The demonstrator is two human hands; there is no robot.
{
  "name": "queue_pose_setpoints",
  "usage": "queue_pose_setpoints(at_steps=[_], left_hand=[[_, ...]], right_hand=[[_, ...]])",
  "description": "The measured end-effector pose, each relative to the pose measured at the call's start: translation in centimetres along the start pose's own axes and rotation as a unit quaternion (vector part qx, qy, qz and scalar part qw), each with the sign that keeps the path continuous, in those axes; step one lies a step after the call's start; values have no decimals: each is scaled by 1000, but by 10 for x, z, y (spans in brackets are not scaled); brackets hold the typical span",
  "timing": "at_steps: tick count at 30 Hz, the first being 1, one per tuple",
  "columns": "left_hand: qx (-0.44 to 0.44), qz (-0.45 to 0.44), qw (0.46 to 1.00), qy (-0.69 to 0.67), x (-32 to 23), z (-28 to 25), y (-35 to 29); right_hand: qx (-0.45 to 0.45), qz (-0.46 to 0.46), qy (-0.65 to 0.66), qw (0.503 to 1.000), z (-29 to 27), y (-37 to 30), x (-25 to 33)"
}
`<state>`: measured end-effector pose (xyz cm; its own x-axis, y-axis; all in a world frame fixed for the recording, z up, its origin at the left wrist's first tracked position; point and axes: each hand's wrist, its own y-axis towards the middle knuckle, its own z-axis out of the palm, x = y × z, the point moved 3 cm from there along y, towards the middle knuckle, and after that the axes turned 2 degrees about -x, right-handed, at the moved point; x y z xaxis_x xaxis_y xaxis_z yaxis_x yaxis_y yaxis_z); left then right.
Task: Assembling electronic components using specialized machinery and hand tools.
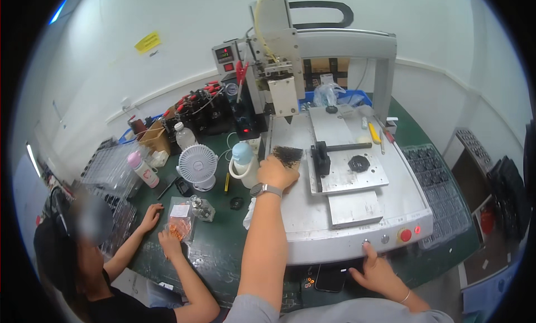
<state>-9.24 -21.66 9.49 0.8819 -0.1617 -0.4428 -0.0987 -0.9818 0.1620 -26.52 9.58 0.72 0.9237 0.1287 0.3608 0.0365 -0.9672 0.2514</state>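
Observation:
My left hand [277, 175] reaches over the left side of a benchtop machine's pale metal bed [298, 211]. Its fingers are closed at the near edge of a flat brown piece [288, 155] smeared with black; the material is unclear. My right hand [378, 274] is at the machine's front panel, holding nothing. Its index finger stretches to a small round button [366, 242], the other fingers apart from it. Between and beyond my hands, a metal fixture plate [357, 180] carries a round black part [359, 164] and a black clamp [320, 161]. Above hangs the machine's dispensing head [283, 97].
A red emergency button [405, 234] sits on the panel. A phone [331, 278] lies below the front edge. Left are a white fan [198, 165], a jug [244, 169] and a glass bottle [202, 208]. A co-worker's hands [170, 243] work beside a plastic bag. Parts trays [441, 194] stand right.

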Motion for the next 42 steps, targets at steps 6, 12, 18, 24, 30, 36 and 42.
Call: queue_pose_setpoints(at_steps=[6, 12, 18, 24, 30, 36, 42], left_hand=[[-60, 25, 998, -17, -8, -9, -7], [-107, 54, 992, -36, -8, -14, -8], [-58, 38, 996, -54, -15, -15, -11], [-75, 41, 996, -38, -14, -18, -13], [-72, 33, 997, -22, -14, -17, -10], [-75, 46, 996, -32, -17, -21, -11], [-63, 47, 991, -111, -18, -29, -10]], right_hand=[[94, 68, 101, 988, -58, 6, 5], [-37, -17, 72, 997, -120, 57, 5], [-83, -48, -49, 994, -125, 180, -32], [140, 14, -108, 984, -115, 240, -48], [-28, -10, -124, 992, -111, 225, -35], [129, 10, -236, 963, -112, 234, -35], [-7, -129, -29, 991, -146, 258, -7]])
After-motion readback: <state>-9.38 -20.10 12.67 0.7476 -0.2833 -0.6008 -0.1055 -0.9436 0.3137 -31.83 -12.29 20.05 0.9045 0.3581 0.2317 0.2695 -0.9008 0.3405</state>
